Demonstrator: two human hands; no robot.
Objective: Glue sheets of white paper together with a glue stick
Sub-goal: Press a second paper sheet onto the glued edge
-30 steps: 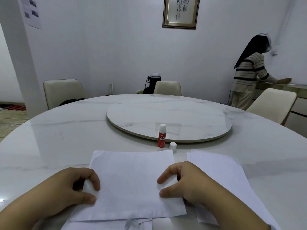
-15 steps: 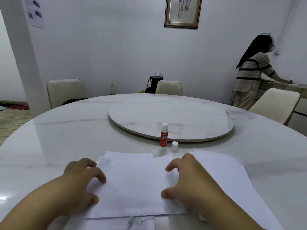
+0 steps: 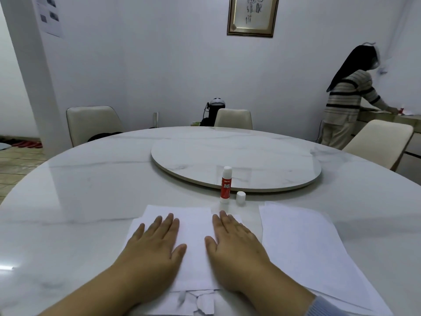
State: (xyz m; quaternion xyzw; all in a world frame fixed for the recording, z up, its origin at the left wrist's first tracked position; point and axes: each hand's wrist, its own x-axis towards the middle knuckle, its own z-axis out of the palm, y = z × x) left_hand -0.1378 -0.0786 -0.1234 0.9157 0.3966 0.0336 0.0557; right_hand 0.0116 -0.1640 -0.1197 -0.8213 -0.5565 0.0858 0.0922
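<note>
We hold both hands flat, palms down, side by side and a little apart. Our left hand (image 3: 153, 245) has its fingers straight and close together, pointing to the far side, the thumb spread toward the right. Our right hand (image 3: 234, 244) lies the same way, its thumb spread toward the left. Both forearms come in from the near edge, and the right wrist shows a light blue sleeve (image 3: 328, 307).

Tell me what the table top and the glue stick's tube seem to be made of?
The table top looks like polished marble or a marble-look slab: white with grey veins and a glossy sheen that mirrors the room. The glue stick looks like smooth plastic: white tube, red printed label.
</note>
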